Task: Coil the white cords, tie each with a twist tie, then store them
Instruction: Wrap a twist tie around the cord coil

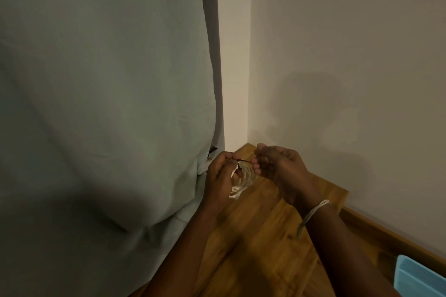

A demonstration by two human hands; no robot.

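White cord [239, 182], soft and braided, hangs as a small round coil from the left hand [220, 176], whose fingers are curled round its upper rim. Across that rim runs a thin dark twist tie [243, 160], its long axis nearly level between the hands: the left pinches one end, the right hand [277, 164] pinches the other, just beside the coil. Both hover over a glossy wooden worktop [265, 236]. Twisting the ends together looks next. Pale curtain cloth [108, 103] hangs left; a ribbed blue box [420, 277] sits lower right.
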